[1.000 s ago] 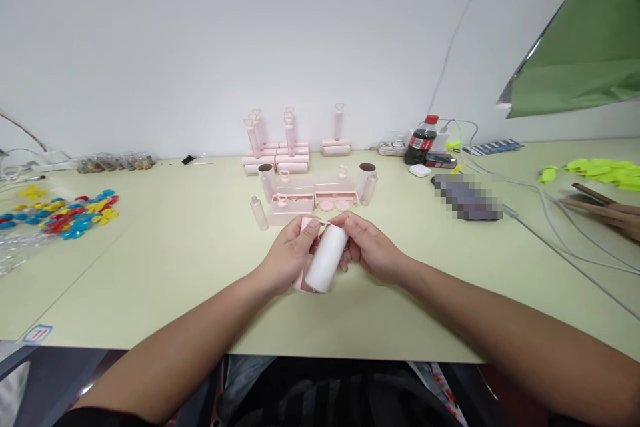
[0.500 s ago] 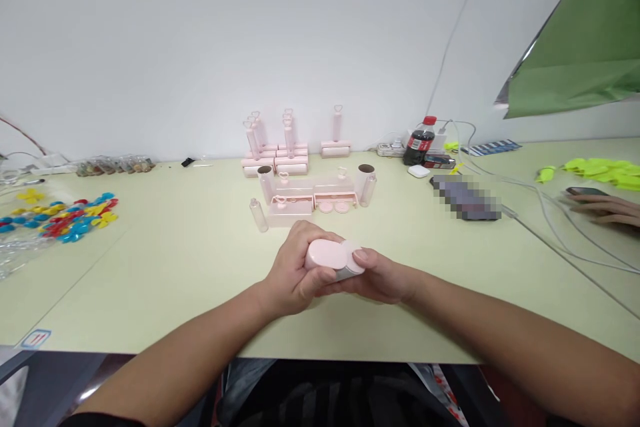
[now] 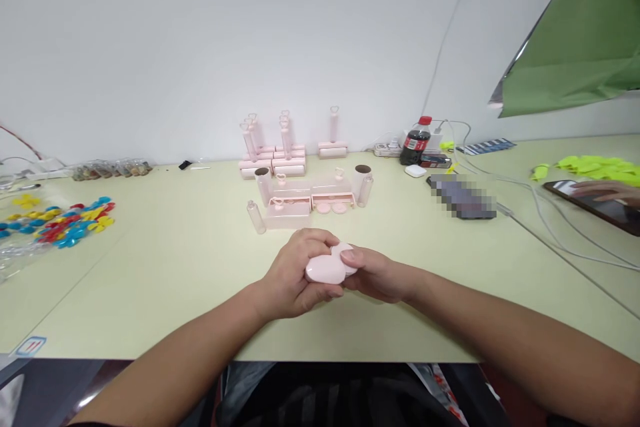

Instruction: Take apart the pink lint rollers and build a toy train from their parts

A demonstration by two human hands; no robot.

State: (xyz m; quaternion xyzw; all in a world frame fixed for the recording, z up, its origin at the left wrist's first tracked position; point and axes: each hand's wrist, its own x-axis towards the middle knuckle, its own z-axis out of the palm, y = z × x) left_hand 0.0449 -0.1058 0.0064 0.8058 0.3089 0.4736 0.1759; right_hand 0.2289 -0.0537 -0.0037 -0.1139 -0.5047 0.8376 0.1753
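Observation:
Near the table's front, my left hand (image 3: pixel 295 273) wraps round a pale pink lint roller (image 3: pixel 325 269), seen end-on with its smooth oval end cap facing me. My right hand (image 3: pixel 377 275) grips the same roller from the other side, its thumb pressing on the rounded part beside the oval cap. The roller's lower part is hidden by my fingers. Just beyond my hands lie a clear-covered pink roller case (image 3: pixel 290 215), an open pink case (image 3: pixel 334 197), two pink discs (image 3: pixel 339 209) and a clear pink handle (image 3: pixel 257 217).
Assembled lint rollers (image 3: pixel 287 163) stand by the wall. Paper-core rolls (image 3: pixel 361 181) stand upright mid-table. Coloured plastic pieces (image 3: pixel 75 223) lie left. A cola bottle (image 3: pixel 416 143), a blurred phone (image 3: pixel 461 197) and cables (image 3: pixel 537 203) are right. Another person's hand (image 3: pixel 613 192) touches a device (image 3: pixel 595 203).
The lint roller has turned and tipped slightly in my hands, its rounded part now further back. The other person's hand has shifted, showing more of the device. My view has moved a little.

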